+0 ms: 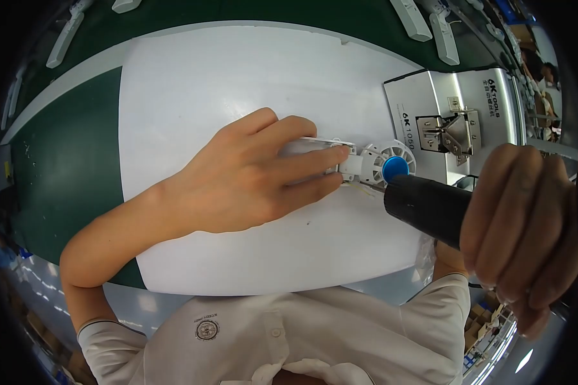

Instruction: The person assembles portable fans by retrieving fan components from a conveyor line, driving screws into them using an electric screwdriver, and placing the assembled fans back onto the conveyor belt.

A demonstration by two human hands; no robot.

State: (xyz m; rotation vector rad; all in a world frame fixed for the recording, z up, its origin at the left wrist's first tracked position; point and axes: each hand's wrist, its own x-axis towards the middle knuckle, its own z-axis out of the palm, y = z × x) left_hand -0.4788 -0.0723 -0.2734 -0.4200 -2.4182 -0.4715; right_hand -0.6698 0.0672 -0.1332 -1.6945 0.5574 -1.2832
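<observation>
A white plastic part with a round spoked end and a blue centre (395, 169), like a small handheld fan, lies on the white sheet. My left hand (263, 170) spreads over its narrow body and grips it, the fingers hiding much of it. In my right hand (523, 224) is a black electric screwdriver (424, 204), with my fingers wrapped round its body. A thin bit at the screwdriver's front end points left, close beside the neck of the white part. Whether the bit touches it, I cannot tell.
At the right stands a silver screw feeder (440, 102) marked 6K with a metal bracket on its front. The white sheet (192, 83) covers much of a green table (70, 147). White fixtures (444, 38) line the far edge. A clear plastic bag (425, 256) hangs near the front right.
</observation>
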